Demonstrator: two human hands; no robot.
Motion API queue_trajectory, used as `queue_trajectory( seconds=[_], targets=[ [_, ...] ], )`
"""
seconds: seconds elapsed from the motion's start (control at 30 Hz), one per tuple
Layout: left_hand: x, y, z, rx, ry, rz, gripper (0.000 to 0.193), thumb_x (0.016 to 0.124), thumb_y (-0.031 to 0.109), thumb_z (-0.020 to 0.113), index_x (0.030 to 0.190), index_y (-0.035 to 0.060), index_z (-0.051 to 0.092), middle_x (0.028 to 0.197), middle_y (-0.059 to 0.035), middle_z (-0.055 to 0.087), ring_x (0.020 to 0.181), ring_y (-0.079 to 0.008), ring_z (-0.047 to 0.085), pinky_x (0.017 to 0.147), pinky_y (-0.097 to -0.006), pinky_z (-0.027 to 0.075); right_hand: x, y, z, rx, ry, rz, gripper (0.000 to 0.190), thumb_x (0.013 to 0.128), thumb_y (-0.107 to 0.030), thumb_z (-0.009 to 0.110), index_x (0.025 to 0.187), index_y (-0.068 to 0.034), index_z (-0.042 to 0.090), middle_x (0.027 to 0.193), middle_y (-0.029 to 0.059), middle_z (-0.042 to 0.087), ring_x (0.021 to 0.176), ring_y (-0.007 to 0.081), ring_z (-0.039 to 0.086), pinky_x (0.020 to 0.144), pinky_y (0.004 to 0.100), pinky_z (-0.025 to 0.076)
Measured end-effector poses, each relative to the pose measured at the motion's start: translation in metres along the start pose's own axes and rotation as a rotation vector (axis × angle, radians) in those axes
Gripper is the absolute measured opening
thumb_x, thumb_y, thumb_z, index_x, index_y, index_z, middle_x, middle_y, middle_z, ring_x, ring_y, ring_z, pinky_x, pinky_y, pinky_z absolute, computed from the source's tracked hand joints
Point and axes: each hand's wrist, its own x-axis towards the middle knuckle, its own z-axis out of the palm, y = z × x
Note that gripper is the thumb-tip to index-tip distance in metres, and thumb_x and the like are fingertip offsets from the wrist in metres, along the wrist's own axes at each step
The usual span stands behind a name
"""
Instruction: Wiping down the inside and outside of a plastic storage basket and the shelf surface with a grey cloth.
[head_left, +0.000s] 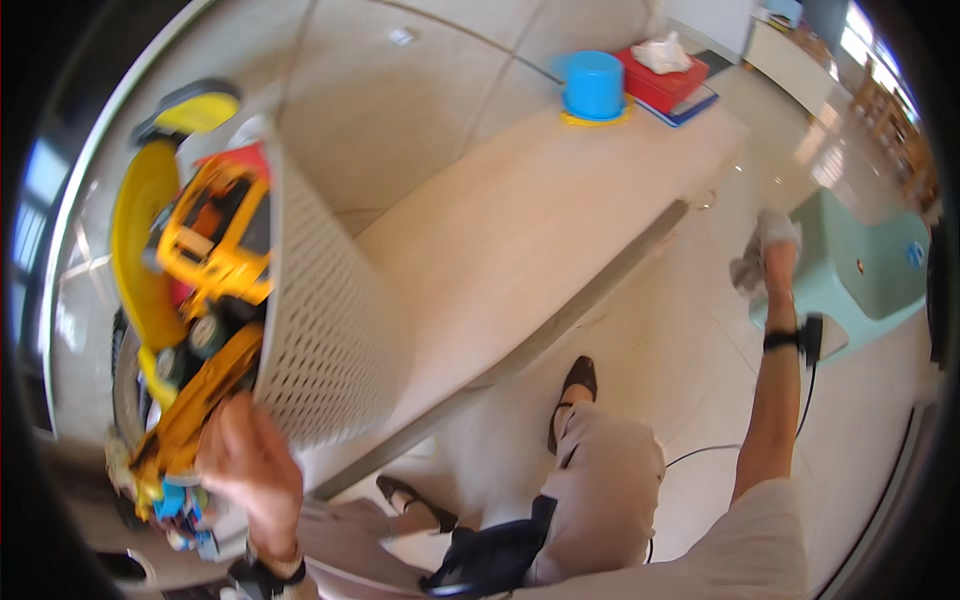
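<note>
My left hand (251, 457) is at the lower left, its fingers closed on the near rim of a white perforated plastic basket (330, 330) or on the toy part beside it; blur hides which. The basket stands on a pale wooden bench and holds a yellow toy construction vehicle (217, 232), a long orange-yellow toy arm (202, 397), a curved yellow piece (142, 240) and other toys. My right hand (778, 259) is out to the right, gripping a crumpled grey cloth (761, 251) beside a light green plastic stool (855, 262).
On the bench's (517, 247) far end are a blue plastic cup (594, 86) on a yellow base, a red box (664, 79) with tissue on top and a blue-edged item beneath. A black cable (705, 450) runs from my right wrist. Wooden chairs stand at the upper right.
</note>
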Motion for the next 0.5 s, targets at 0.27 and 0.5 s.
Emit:
queue_trajectory(
  seconds=[0.27,0.5],
  targets=[
    [0.006,-0.005,0.013,-0.068,0.08,0.106,0.017,0.071,0.004,0.06,0.069,0.0086,0.043,0.06,-0.0074,0.046,0.051,-0.0259,0.052,0.047,-0.038,0.042,-0.133,-0.293,-0.095,0.299,-0.28,-0.194,0.024,0.091,-0.013,0.05,0.109,-0.003,0.061,0.099,0.0068,0.065,0.094,0.018,0.061,0.081,0.0336,0.049],
    [-0.002,-0.012,0.008,-0.271,0.141,0.142,0.017,0.07,0.001,0.063,0.086,0.0019,0.055,0.075,-0.0116,0.055,0.065,-0.0301,0.056,0.058,-0.0413,0.044,-0.142,-0.412,-0.082,1.077,-0.049,-0.286,0.042,0.091,-0.012,0.054,0.131,-0.001,0.047,0.134,0.0141,0.049,0.121,0.0242,0.049,0.103,0.0329,0.037]
  ],
)
